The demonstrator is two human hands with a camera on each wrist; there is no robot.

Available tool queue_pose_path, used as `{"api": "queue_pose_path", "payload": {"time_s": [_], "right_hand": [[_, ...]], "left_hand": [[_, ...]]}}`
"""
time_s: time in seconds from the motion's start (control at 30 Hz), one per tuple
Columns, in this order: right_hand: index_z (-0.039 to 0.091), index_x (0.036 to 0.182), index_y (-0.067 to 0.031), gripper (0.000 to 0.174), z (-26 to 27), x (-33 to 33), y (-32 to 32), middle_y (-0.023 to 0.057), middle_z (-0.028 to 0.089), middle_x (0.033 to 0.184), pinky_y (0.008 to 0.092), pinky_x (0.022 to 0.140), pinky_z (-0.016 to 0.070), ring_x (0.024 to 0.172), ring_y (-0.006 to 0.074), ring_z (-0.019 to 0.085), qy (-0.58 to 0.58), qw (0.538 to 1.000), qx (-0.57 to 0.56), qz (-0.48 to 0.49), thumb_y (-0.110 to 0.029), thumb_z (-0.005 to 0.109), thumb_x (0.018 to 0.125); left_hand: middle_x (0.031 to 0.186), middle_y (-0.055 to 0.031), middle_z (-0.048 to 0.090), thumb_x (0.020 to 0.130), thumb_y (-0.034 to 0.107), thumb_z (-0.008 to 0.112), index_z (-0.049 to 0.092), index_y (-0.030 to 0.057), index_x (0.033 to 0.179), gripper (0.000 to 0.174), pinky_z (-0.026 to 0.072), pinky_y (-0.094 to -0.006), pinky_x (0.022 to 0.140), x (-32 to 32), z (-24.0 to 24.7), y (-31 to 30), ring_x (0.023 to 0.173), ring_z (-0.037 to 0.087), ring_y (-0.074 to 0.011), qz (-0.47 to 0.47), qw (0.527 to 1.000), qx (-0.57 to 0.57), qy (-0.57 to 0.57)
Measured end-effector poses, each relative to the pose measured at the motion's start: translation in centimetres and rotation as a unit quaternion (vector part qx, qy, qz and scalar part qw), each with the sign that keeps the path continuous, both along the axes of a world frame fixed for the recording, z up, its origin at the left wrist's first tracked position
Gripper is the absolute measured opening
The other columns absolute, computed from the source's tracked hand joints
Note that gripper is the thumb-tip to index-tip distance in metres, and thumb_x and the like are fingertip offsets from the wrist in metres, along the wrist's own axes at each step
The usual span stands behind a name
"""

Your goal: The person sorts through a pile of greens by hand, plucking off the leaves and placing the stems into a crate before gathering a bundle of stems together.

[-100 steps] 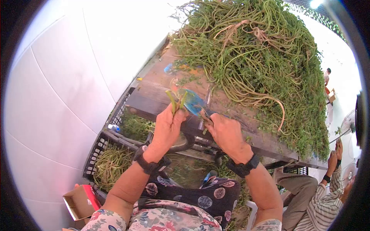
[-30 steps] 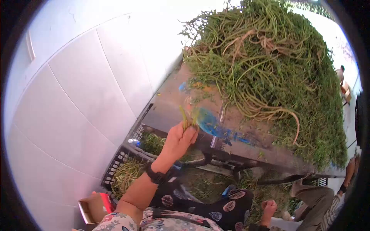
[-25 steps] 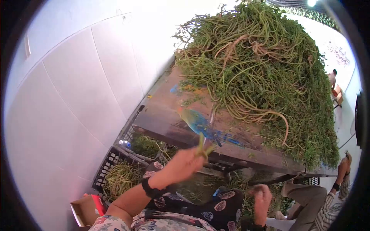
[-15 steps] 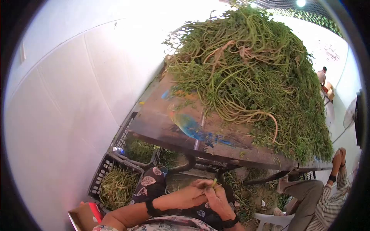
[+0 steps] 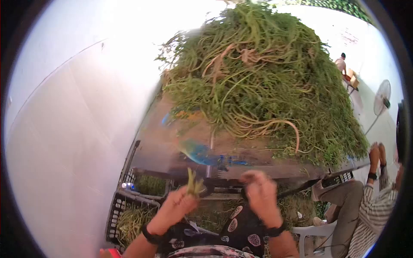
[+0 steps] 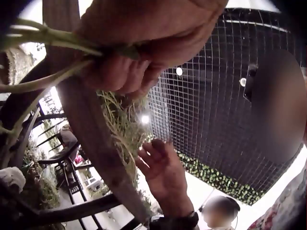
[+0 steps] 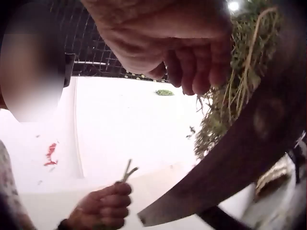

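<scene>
My left hand grips a few short green plant stems over my lap, close to the table's near edge. The left wrist view shows the stems sticking out of its curled fingers. Off to the right, my blurred right hand is raised at the same edge. Its fingers hang loosely curled in the right wrist view, and nothing shows between them. Beyond both hands, a large heap of leafy green stems covers most of the wooden table.
Blue paint marks stain the tabletop. Below left stands a black crate holding stems, with a small bottle above it. A white plastic chair and another person are at right, near a fan.
The right hand dropped from the table edge to the lap, and the left hand brought its stems down to meet it. Now the hands are apart and raised again, stems still in the left.
</scene>
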State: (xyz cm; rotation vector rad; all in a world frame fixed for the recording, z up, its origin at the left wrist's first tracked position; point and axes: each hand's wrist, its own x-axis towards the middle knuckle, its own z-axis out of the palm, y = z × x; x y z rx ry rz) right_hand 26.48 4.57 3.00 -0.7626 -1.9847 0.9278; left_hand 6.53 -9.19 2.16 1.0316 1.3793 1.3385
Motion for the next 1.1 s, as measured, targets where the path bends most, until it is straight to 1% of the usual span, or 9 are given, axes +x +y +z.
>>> {"api": "queue_pose_path", "payload": {"time_s": [0.07,0.13,0.23,0.43,0.53,0.83,0.97,1.03,1.1], "right_hand": [[0.057,0.097,-0.0018,0.019,1.5,0.5,3.2,0.0146,0.061,0.081,0.0331,0.065,0.0474,0.072,0.0280,0.061,-0.017,0.982,0.176,-0.071,-0.003,0.050,0.079],[0.057,0.096,-0.0023,0.015,1.0,0.5,5.6,0.0130,0.060,0.082,0.0338,0.063,0.0453,0.069,0.0239,0.057,-0.070,0.991,0.077,-0.089,-0.009,0.050,0.084],[0.057,0.096,-0.0023,0.016,-1.2,0.2,7.6,0.0095,0.060,0.077,0.0315,0.062,0.0442,0.065,0.0199,0.054,-0.105,0.983,0.073,-0.130,-0.013,0.049,0.087],[0.057,0.095,-0.0004,0.021,-2.2,1.1,8.9,0.0055,0.058,0.074,0.0285,0.061,0.0427,0.065,0.0132,0.050,-0.026,0.993,-0.009,-0.111,-0.019,0.050,0.089],[0.057,0.094,-0.0004,0.021,-1.8,0.6,8.3,0.0053,0.058,0.073,0.0284,0.060,0.0428,0.064,0.0119,0.051,-0.021,0.990,0.014,-0.142,-0.020,0.050,0.089],[0.058,0.093,-0.0013,0.023,-2.3,1.1,8.7,0.0031,0.058,0.073,0.0255,0.057,0.0421,0.063,0.0084,0.051,-0.008,0.990,-0.002,-0.142,-0.023,0.052,0.089],[0.058,0.093,-0.0010,0.025,-2.4,1.2,8.6,0.0023,0.057,0.074,0.0241,0.056,0.0418,0.063,0.0073,0.051,0.011,0.991,-0.006,-0.134,-0.025,0.052,0.090],[0.058,0.093,-0.0006,0.020,-2.1,1.2,8.6,0.0018,0.057,0.071,0.0253,0.057,0.0415,0.062,0.0082,0.049,0.028,0.991,-0.016,-0.131,-0.019,0.052,0.088],[0.058,0.094,-0.0004,0.018,-2.1,1.2,8.3,0.0021,0.057,0.070,0.0262,0.057,0.0416,0.062,0.0089,0.048,0.039,0.990,-0.023,-0.132,-0.016,0.052,0.087]], "left_hand": [[0.062,0.0031,0.041,0.093,0.028,0.047,0.048,0.0066,0.082,0.024,0.0281,-0.0205,0.046,-1.4,1.1,0.3,0.051,0.034,-0.0054,0.052,0.997,0.042,-0.038],[0.062,0.0028,0.041,0.093,0.028,0.047,0.048,0.0072,0.084,0.023,0.0282,-0.0204,0.046,-2.6,1.0,0.1,0.051,0.034,-0.0057,0.079,0.991,0.057,-0.092],[0.061,0.0029,0.041,0.093,0.027,0.046,0.049,0.0079,0.087,0.020,0.0276,-0.0202,0.045,-4.4,1.0,-0.9,0.050,0.034,-0.0055,0.129,0.978,0.083,-0.143],[0.058,0.0043,0.038,0.092,0.022,0.050,0.051,0.0098,0.089,0.013,0.0248,-0.0191,0.041,-7.2,0.5,-1.6,0.046,0.031,-0.0045,0.233,0.958,0.088,-0.144],[0.056,0.0051,0.036,0.091,0.018,0.052,0.051,0.0107,0.091,0.008,0.0238,-0.0198,0.040,-7.6,0.9,-0.9,0.044,0.030,-0.0045,0.281,0.945,0.106,-0.130],[0.061,0.0020,0.040,0.091,0.025,0.051,0.047,0.0083,0.087,0.017,0.0260,-0.0194,0.040,-7.2,1.2,4.1,0.047,0.032,-0.0047,0.210,0.956,0.133,-0.153],[0.060,0.0023,0.039,0.091,0.026,0.051,0.046,0.0067,0.084,0.021,0.0256,-0.0197,0.041,-6.6,1.1,4.9,0.049,0.033,-0.0044,0.216,0.968,0.123,-0.043],[0.059,0.0031,0.039,0.091,0.028,0.051,0.046,0.0064,0.082,0.024,0.0251,-0.0198,0.042,-6.7,0.7,5.2,0.050,0.034,-0.0040,0.207,0.968,0.138,0.032],[0.059,0.0035,0.039,0.091,0.029,0.052,0.049,0.0078,0.086,0.022,0.0241,-0.0194,0.041,-6.6,0.5,5.4,0.048,0.032,-0.0040,0.206,0.968,0.141,0.035]]}}
